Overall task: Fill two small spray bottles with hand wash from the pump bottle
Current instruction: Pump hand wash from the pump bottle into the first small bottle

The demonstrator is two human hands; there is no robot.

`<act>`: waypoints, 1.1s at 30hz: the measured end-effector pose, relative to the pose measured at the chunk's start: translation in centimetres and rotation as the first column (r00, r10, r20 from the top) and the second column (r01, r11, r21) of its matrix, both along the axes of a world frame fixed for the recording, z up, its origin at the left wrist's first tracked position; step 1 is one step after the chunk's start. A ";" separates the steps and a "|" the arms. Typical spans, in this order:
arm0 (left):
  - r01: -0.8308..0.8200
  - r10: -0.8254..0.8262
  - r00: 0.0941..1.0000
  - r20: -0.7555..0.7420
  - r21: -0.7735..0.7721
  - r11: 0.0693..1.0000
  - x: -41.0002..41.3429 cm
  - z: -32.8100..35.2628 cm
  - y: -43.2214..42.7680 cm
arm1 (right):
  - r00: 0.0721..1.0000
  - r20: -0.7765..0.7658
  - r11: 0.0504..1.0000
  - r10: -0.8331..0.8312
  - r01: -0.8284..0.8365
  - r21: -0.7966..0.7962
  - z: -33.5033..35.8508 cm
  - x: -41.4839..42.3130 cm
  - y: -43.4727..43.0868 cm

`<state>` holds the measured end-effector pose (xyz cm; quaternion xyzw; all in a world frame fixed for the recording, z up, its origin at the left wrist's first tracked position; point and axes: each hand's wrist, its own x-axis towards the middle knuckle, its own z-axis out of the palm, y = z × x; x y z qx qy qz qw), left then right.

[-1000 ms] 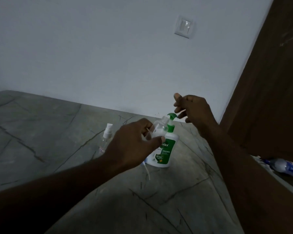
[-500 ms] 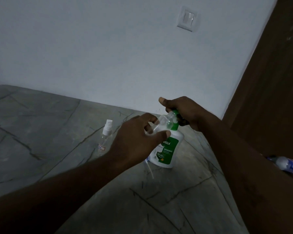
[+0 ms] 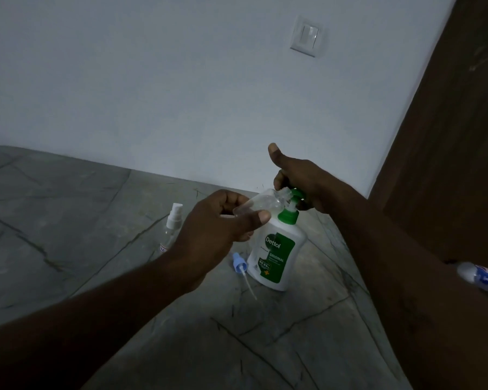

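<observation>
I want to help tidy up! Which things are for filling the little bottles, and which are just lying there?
For the job: pump bottle, under the right hand; open spray bottle in the left hand; capped spray bottle standing nearby; blue sprayer top lying beside the pump bottle.
Just lying about: water bottle at the right edge; wall switch.

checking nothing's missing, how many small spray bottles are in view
2. The open spray bottle is gripped by the left hand, its mouth at the pump bottle spout. The capped spray bottle stands just left of that hand. Others could be hidden behind the arms.
</observation>
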<state>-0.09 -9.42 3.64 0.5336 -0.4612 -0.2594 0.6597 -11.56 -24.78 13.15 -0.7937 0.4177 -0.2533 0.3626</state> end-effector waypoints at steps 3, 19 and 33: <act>0.060 -0.064 0.994 -0.086 -0.047 0.997 0.3 -0.1 0.5 | 0.999 0.049 0.999 0.002 -0.004 0.046 -0.8 0.5 -0.3; 0.021 -0.020 1.000 0.019 -0.054 0.998 -0.2 -1.3 0.5 | 0.998 0.060 0.995 0.009 -0.003 -0.102 -0.2 0.2 -0.1; 0.287 -0.273 0.921 -0.276 0.013 0.958 0.0 -1.5 1.4 | 0.994 -0.105 0.947 -0.039 0.003 -0.322 -2.1 0.6 0.0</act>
